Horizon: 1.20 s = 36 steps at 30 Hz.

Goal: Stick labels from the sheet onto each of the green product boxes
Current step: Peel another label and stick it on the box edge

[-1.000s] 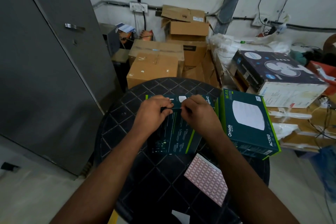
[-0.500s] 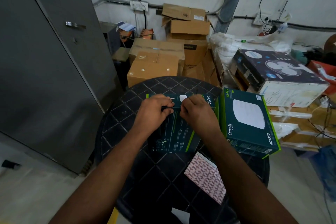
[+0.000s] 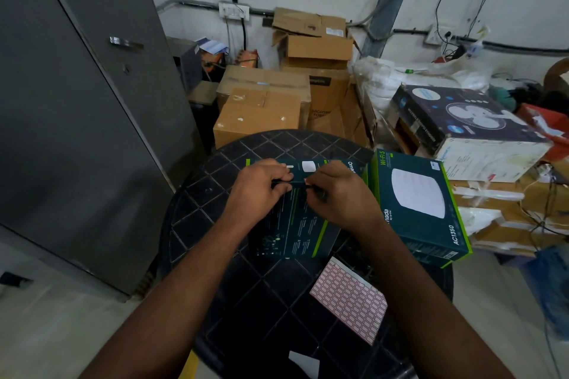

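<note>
step: both hands, left hand (image 3: pixel 261 191) and right hand (image 3: pixel 341 194), fingers pinched at the green box (image 3: pixel 295 224) top edge, pressing a label I guess
next: probably peel another off the label sheet (image 3: pixel 349 298) for the second box (image 3: pixel 421 203)

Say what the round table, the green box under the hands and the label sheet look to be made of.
Round table: likely moulded black plastic, semi-gloss lattice top. Green box: printed cardboard, folded edges, slight sheen. Label sheet: paper, thin, flat, matte, red-lined grid.

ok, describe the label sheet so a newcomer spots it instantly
Start at the round black table. Nearer the person than the green box under both hands lies the label sheet, flat and loose. It alone is pale pink, gridded with small rectangles.
</note>
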Each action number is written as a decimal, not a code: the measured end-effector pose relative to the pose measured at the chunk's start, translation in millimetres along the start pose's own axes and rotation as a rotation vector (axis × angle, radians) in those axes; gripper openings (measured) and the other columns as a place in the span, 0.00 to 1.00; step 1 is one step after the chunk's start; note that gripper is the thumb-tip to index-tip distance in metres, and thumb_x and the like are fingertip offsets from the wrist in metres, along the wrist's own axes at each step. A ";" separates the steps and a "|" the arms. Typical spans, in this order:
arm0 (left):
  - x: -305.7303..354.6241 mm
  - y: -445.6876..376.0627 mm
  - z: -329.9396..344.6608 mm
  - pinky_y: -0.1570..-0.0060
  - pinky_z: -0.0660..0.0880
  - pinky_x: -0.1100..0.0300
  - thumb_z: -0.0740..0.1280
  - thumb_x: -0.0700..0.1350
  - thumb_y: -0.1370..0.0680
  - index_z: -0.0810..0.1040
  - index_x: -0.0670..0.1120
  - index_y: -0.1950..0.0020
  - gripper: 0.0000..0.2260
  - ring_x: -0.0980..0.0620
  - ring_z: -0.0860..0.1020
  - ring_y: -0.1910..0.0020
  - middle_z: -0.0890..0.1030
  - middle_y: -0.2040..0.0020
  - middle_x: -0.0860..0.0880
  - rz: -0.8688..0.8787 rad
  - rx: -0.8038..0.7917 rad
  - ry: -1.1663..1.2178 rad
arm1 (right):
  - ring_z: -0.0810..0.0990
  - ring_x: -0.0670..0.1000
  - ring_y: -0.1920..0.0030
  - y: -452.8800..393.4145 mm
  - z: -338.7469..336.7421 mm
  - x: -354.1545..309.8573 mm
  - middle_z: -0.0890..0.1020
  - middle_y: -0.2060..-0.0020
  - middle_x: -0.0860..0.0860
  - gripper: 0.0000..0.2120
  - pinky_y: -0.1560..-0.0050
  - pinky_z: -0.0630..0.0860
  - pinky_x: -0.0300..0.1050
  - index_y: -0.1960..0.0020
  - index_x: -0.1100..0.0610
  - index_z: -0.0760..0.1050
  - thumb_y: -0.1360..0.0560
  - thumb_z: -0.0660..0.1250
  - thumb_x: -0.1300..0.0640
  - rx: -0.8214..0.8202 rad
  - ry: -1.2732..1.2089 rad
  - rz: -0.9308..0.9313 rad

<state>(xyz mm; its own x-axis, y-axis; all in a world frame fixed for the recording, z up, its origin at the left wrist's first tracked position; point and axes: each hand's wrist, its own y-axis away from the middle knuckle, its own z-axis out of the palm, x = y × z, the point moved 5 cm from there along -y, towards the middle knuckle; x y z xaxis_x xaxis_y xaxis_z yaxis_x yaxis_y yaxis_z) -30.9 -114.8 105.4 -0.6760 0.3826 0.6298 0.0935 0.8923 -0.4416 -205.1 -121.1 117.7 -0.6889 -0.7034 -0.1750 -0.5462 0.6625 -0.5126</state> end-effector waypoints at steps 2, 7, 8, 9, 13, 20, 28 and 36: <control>0.5 0.2 -0.1 0.40 0.76 0.57 0.78 0.37 0.30 0.86 0.43 0.51 0.09 0.52 0.82 0.44 0.85 0.49 0.47 -0.003 0.001 0.004 | 0.79 0.54 0.54 1.1 -3.0 5.5 0.83 0.56 0.53 0.09 0.56 0.77 0.46 0.50 0.59 0.85 0.28 0.71 0.59 -0.025 -0.082 0.044; -0.2 0.8 1.4 0.40 0.75 0.60 0.77 0.38 0.29 0.86 0.44 0.50 0.09 0.54 0.81 0.44 0.85 0.49 0.49 -0.005 -0.008 -0.005 | 0.81 0.45 0.59 -6.7 -8.8 22.9 0.84 0.58 0.50 0.05 0.56 0.77 0.39 0.50 0.54 0.86 0.26 0.74 0.58 0.028 -0.299 0.189; -0.5 0.9 1.5 0.41 0.74 0.62 0.77 0.38 0.29 0.87 0.45 0.50 0.09 0.54 0.81 0.44 0.85 0.49 0.49 -0.007 -0.008 -0.007 | 0.81 0.46 0.59 -9.2 -7.3 22.2 0.84 0.58 0.49 0.04 0.57 0.77 0.40 0.52 0.53 0.86 0.26 0.75 0.57 0.012 -0.282 0.177; -1.1 0.9 1.5 0.41 0.72 0.65 0.77 0.38 0.29 0.87 0.45 0.50 0.09 0.55 0.81 0.43 0.85 0.49 0.49 -0.011 -0.007 -0.008 | 0.80 0.46 0.60 -11.5 -5.9 21.6 0.84 0.59 0.49 0.03 0.58 0.77 0.41 0.53 0.52 0.86 0.26 0.76 0.56 0.003 -0.267 0.175; -3.1 1.3 2.3 0.42 0.69 0.70 0.78 0.38 0.29 0.87 0.44 0.50 0.09 0.55 0.81 0.43 0.85 0.49 0.49 -0.016 -0.008 -0.023 | 0.79 0.46 0.61 -16.4 -1.9 17.7 0.82 0.60 0.47 0.03 0.60 0.77 0.46 0.57 0.49 0.86 0.29 0.77 0.55 0.004 -0.193 0.180; -3.4 0.5 3.1 0.40 0.75 0.60 0.78 0.38 0.29 0.86 0.45 0.49 0.09 0.54 0.81 0.43 0.85 0.49 0.49 0.015 -0.001 -0.020 | 0.78 0.53 0.56 4.4 10.0 18.1 0.84 0.55 0.49 0.07 0.57 0.74 0.47 0.52 0.56 0.85 0.29 0.78 0.57 0.141 -0.043 -0.024; -3.3 -7.1 1.4 0.41 0.72 0.64 0.78 0.39 0.29 0.86 0.45 0.49 0.10 0.56 0.81 0.44 0.85 0.49 0.49 -0.003 0.010 -0.023 | 0.78 0.47 0.51 0.5 7.3 36.9 0.81 0.50 0.45 0.16 0.54 0.77 0.45 0.46 0.51 0.84 0.32 0.80 0.50 0.145 -0.236 0.202; -6.7 -11.7 2.3 0.42 0.70 0.67 0.77 0.39 0.28 0.86 0.45 0.49 0.09 0.55 0.81 0.44 0.85 0.49 0.49 0.010 0.009 -0.047 | 0.75 0.48 0.54 -7.9 9.7 27.3 0.84 0.56 0.41 0.02 0.55 0.71 0.50 0.57 0.47 0.85 0.28 0.76 0.49 0.179 -0.031 0.188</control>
<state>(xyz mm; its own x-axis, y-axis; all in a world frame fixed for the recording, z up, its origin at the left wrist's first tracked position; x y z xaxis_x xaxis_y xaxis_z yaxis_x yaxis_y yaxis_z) -29.1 -128.4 104.9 -0.7089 0.3795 0.5944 0.0943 0.8863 -0.4534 -214.9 -148.0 108.8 -0.7542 -0.5813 -0.3054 -0.3147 0.7282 -0.6089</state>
